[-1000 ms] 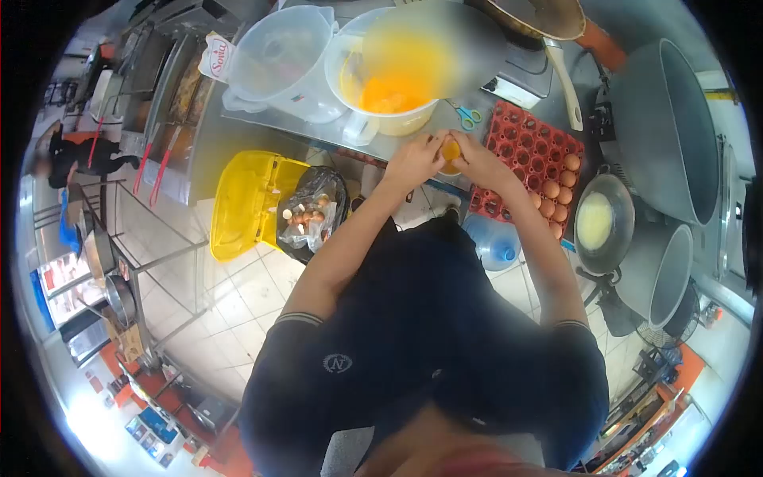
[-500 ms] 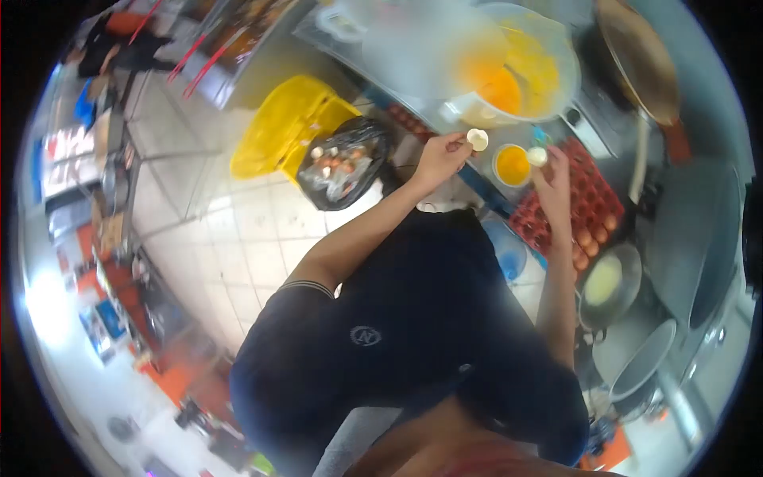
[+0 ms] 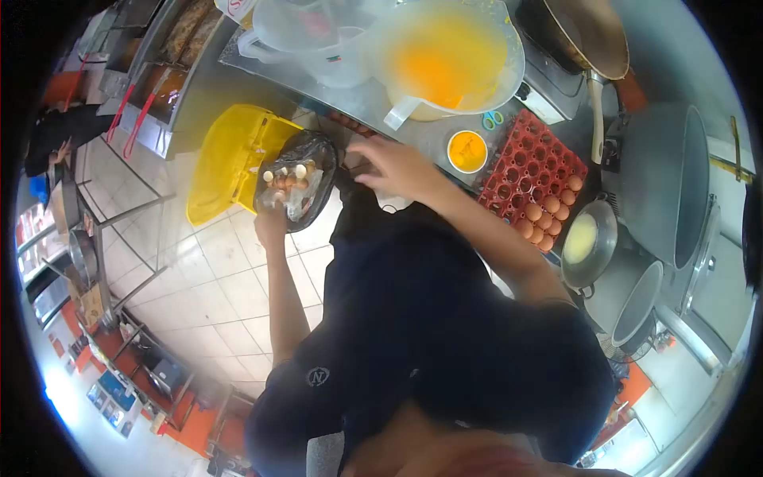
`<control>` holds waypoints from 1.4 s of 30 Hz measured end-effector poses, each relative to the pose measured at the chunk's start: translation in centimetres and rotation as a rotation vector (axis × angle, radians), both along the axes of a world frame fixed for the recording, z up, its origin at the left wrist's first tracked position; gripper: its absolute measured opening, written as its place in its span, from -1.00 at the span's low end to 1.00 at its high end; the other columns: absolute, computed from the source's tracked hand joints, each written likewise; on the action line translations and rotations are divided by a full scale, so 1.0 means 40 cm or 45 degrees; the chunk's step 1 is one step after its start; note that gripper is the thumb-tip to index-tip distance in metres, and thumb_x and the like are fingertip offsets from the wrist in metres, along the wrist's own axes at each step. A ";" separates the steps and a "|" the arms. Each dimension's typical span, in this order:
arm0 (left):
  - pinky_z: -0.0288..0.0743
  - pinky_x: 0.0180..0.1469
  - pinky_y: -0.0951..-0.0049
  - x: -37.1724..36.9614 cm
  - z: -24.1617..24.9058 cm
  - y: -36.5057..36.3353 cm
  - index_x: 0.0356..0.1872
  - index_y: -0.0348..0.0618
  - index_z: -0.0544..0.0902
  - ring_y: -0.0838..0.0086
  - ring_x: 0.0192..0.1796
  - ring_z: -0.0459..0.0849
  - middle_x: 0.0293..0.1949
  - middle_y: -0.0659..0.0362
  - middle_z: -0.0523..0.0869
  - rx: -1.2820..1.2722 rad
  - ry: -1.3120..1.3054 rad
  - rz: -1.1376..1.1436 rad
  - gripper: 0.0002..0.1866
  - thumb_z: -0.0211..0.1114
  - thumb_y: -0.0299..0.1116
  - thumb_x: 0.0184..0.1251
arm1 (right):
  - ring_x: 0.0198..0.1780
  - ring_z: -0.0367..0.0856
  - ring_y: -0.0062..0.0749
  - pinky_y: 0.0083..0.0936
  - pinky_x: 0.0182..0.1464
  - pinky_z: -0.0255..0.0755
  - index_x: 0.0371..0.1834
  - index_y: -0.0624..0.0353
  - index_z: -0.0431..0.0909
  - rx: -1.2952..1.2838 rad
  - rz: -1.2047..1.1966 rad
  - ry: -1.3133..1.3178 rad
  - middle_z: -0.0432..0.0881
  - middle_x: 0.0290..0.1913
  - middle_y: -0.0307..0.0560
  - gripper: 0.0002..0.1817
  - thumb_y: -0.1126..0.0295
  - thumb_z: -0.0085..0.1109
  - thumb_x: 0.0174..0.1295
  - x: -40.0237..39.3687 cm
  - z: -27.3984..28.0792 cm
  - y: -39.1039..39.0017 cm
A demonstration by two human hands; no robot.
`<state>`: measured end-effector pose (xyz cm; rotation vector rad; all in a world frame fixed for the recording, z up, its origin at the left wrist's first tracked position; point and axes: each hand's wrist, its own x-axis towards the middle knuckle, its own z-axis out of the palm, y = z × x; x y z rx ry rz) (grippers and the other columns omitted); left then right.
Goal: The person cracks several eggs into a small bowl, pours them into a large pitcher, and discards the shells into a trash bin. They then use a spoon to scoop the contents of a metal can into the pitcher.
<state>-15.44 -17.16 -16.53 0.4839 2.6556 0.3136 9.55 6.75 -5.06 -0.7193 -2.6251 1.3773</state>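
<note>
Eggshells (image 3: pixel 288 180) look like a messy pile of cracked brown bits with white insides, sitting in the black-bagged yellow bin (image 3: pixel 270 137), left hand (image 3: pixel 272 222) at its edge (can't tell its grip), right hand (image 3: pixel 388 167) nearby, fingers apart.

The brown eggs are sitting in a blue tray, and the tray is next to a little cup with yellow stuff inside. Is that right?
Almost! The tray is red, not blue, as the head view shows. The brown eggs do sit in it, and it is next to the little cup with yellow stuff inside.
</note>
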 end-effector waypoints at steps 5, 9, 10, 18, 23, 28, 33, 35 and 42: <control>0.63 -0.03 0.23 -0.004 -0.128 0.013 0.10 -0.20 0.72 0.12 -0.06 0.82 -0.14 -0.12 0.82 0.504 -0.003 -0.389 -0.64 0.24 -0.24 0.41 | 0.16 0.62 0.04 -0.17 0.19 0.51 0.26 0.06 0.50 0.413 -0.365 -0.116 0.59 0.18 0.02 -0.40 0.25 0.46 0.14 0.301 0.021 0.107; 0.62 -0.01 0.32 0.112 -0.040 0.165 0.03 -0.22 0.76 0.25 -0.11 0.82 -0.18 -0.04 0.83 0.684 -0.290 -0.435 -0.71 0.25 -0.31 0.43 | 0.36 0.43 0.12 -0.07 0.36 0.38 0.38 0.12 0.40 0.480 -0.542 -0.274 0.49 0.31 0.08 -0.10 0.15 0.62 -0.08 0.390 -0.019 0.127; 0.62 -0.01 0.32 0.129 -0.045 0.188 0.03 -0.22 0.76 0.25 -0.11 0.82 -0.18 -0.04 0.83 0.677 -0.286 -0.455 -0.71 0.25 -0.31 0.43 | 0.41 0.37 0.13 -0.04 0.40 0.33 0.43 0.13 0.35 0.470 -0.571 -0.269 0.46 0.35 0.10 0.02 0.11 0.67 -0.17 0.395 -0.036 0.123; 0.63 -0.06 0.32 0.200 0.024 0.284 -0.02 -0.19 0.77 0.24 -0.14 0.83 -0.21 -0.01 0.84 0.655 -0.336 -0.620 -0.75 0.31 -0.33 0.39 | 0.34 0.43 0.07 -0.04 0.35 0.38 0.42 0.13 0.33 0.455 -0.617 -0.425 0.46 0.30 0.04 0.06 0.09 0.67 -0.23 0.360 -0.109 0.108; 0.64 -0.05 0.32 0.206 0.032 0.277 -0.01 -0.19 0.77 0.24 -0.13 0.83 -0.21 -0.01 0.84 0.667 -0.286 -0.624 -0.75 0.31 -0.34 0.38 | 0.26 0.48 0.04 -0.04 0.27 0.41 0.32 0.11 0.40 0.505 -0.648 -0.398 0.49 0.19 0.01 -0.10 0.17 0.60 -0.19 0.347 -0.106 0.102; 0.64 -0.03 0.33 0.207 0.024 0.269 -0.01 -0.22 0.76 0.24 -0.11 0.83 -0.19 -0.01 0.84 0.726 -0.282 -0.625 -0.74 0.31 -0.34 0.38 | 0.26 0.47 0.06 -0.09 0.29 0.38 0.31 0.14 0.40 0.536 -0.648 -0.420 0.49 0.21 0.03 -0.12 0.19 0.56 -0.18 0.352 -0.097 0.101; 0.63 0.00 0.31 0.209 0.004 0.270 -0.01 -0.23 0.75 0.24 -0.08 0.83 -0.18 0.00 0.84 0.718 -0.314 -0.619 -0.73 0.31 -0.34 0.37 | 0.26 0.47 0.06 -0.08 0.27 0.40 0.30 0.17 0.42 0.559 -0.642 -0.469 0.49 0.19 0.03 -0.12 0.19 0.55 -0.19 0.361 -0.044 0.108; 0.63 0.00 0.30 0.213 0.005 0.276 0.00 -0.23 0.75 0.24 -0.08 0.83 -0.18 0.00 0.84 0.724 -0.329 -0.618 -0.73 0.31 -0.33 0.37 | 0.26 0.47 0.06 -0.07 0.27 0.40 0.30 0.17 0.42 0.574 -0.649 -0.472 0.49 0.18 0.03 -0.12 0.20 0.55 -0.19 0.366 -0.016 0.113; 0.64 0.00 0.25 0.219 -0.003 0.297 0.01 -0.10 0.76 0.15 -0.08 0.82 -0.18 0.03 0.84 0.671 -0.308 -0.671 -0.73 0.29 -0.27 0.37 | 0.24 0.51 0.08 -0.09 0.26 0.43 0.28 0.23 0.44 0.562 -0.632 -0.411 0.52 0.16 0.09 -0.13 0.20 0.55 -0.21 0.385 0.127 0.138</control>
